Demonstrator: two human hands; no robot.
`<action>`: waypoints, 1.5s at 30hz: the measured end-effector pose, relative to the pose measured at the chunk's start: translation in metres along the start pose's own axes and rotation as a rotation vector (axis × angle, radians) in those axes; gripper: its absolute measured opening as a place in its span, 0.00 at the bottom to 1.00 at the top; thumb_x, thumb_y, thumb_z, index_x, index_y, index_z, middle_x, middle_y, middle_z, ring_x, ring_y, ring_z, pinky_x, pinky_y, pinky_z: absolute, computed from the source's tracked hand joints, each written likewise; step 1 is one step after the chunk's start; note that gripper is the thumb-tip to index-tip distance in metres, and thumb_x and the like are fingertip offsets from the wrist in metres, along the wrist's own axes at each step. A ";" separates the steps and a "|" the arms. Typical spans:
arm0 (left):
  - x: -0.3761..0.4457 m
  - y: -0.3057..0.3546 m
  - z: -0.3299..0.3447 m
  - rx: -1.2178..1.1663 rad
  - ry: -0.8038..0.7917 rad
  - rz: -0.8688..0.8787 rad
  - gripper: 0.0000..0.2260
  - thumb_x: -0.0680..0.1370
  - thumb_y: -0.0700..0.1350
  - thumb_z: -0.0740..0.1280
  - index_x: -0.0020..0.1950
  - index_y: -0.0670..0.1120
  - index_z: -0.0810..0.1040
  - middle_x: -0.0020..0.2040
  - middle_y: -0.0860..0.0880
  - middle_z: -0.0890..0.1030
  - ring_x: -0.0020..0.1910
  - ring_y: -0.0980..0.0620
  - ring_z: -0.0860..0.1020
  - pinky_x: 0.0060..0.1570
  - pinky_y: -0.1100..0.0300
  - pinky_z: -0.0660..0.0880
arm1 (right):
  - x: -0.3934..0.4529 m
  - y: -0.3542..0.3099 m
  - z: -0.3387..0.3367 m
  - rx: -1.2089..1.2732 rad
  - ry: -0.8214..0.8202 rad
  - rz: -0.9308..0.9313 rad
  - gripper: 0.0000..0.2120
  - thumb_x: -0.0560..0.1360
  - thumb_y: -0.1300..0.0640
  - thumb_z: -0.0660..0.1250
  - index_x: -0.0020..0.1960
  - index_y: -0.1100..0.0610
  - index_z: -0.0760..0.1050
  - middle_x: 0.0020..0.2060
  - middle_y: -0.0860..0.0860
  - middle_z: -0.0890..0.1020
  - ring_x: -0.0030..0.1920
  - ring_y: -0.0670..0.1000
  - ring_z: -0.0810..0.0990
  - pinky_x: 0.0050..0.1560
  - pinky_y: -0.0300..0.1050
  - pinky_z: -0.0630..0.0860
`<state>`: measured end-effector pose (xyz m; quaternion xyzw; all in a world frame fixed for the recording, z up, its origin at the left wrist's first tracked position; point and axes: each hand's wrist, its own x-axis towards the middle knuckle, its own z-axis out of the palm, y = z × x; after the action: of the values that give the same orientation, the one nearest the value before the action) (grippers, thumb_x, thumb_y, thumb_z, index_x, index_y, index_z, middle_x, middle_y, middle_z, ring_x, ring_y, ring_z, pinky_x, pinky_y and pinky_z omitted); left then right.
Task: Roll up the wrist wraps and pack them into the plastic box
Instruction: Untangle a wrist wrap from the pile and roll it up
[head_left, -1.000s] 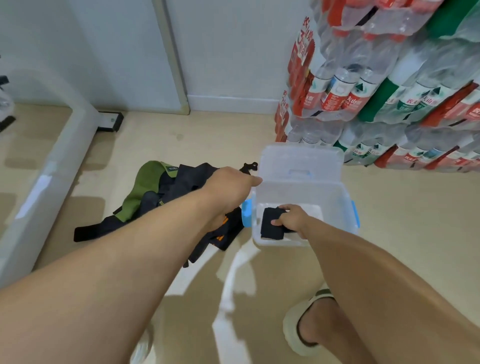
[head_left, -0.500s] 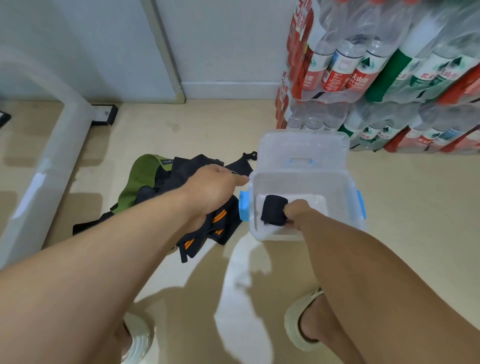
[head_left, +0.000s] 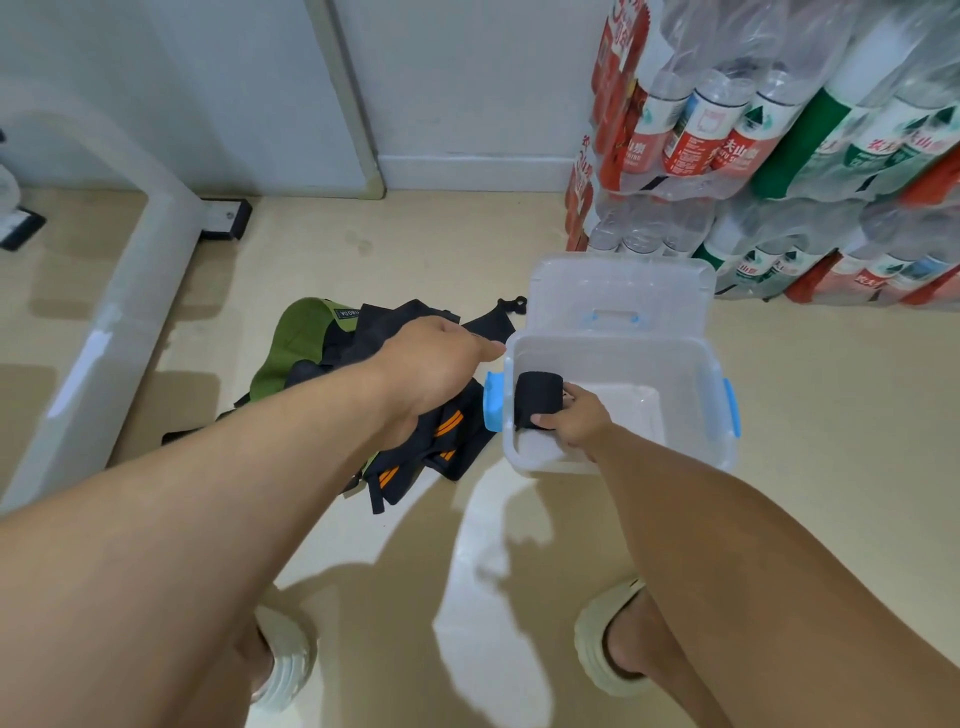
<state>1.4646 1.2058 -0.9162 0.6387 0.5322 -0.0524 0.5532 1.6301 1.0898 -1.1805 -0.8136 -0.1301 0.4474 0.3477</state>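
Observation:
A clear plastic box (head_left: 691, 364) with blue latches stands open on the floor, its lid (head_left: 623, 291) tipped up behind it. My right hand (head_left: 579, 423) reaches inside and grips a rolled black wrist wrap (head_left: 537, 397) against the box's left wall. Left of the box lies a heap of unrolled wrist wraps (head_left: 441, 447), black with orange stripes, with a green one (head_left: 296, 338) at its far side. My left hand (head_left: 436, 364) hovers over that heap, back upward, close to the box's left rim. Its fingers are hidden beneath it.
Shrink-wrapped packs of water bottles (head_left: 779, 130) are stacked right behind the box. A white frame leg (head_left: 104, 322) runs along the floor at the left. My two feet in pale slippers (head_left: 602, 639) stand on the beige floor below.
My right hand has pushed the rolled wrap deeper into the box, toward its left wall. My left hand has drifted slightly left, away from the box's corner and over the heap.

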 end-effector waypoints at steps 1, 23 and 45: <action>0.000 0.000 0.000 0.004 0.000 0.002 0.08 0.78 0.53 0.72 0.52 0.52 0.77 0.62 0.53 0.78 0.65 0.48 0.75 0.69 0.48 0.72 | 0.001 0.000 0.002 -0.049 0.014 -0.029 0.30 0.72 0.57 0.79 0.71 0.52 0.73 0.60 0.50 0.81 0.59 0.55 0.79 0.68 0.53 0.75; -0.002 -0.013 -0.029 0.082 0.058 0.042 0.14 0.76 0.54 0.73 0.58 0.52 0.79 0.56 0.51 0.80 0.56 0.51 0.78 0.57 0.56 0.75 | 0.012 -0.027 0.015 0.152 0.108 0.309 0.23 0.69 0.54 0.79 0.58 0.60 0.73 0.49 0.57 0.81 0.48 0.58 0.81 0.54 0.53 0.80; -0.093 -0.028 -0.054 0.301 -0.083 0.361 0.20 0.77 0.55 0.73 0.65 0.49 0.75 0.60 0.50 0.79 0.57 0.50 0.78 0.52 0.57 0.75 | -0.180 -0.022 -0.011 0.088 -0.089 0.022 0.17 0.73 0.59 0.77 0.61 0.55 0.81 0.52 0.51 0.88 0.52 0.50 0.86 0.47 0.40 0.78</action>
<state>1.3763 1.1841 -0.8533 0.7961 0.3724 -0.0575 0.4736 1.5390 1.0069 -1.0467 -0.7782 -0.1165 0.4922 0.3722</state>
